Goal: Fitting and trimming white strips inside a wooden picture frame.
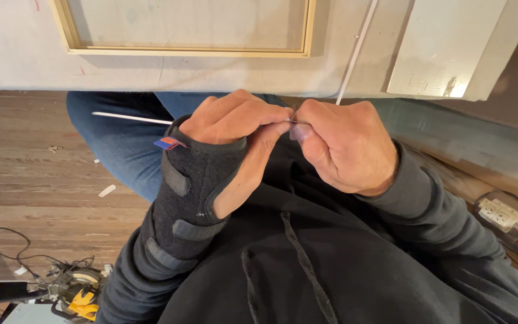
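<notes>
My left hand (235,117), in a black wrist brace (190,192) with straps, is curled shut with the thumb pressed toward my right hand (346,147). The fingertips of both hands meet and pinch a thin white strip (128,118). One length of it sticks out to the left behind my left hand. Another thin white length (355,51) rises from behind my right hand up across the white panel. Whether these are one piece is hidden by the fingers. Both hands sit above my lap, over a dark hooded top and blue jeans (121,144).
A white panel with a wood-framed inset (187,51) lies ahead, with a white board (451,48) at the right. On the wood floor are a yellow and black circular saw (79,291), cords (7,252), small scraps (107,191) and a white outlet block (500,213).
</notes>
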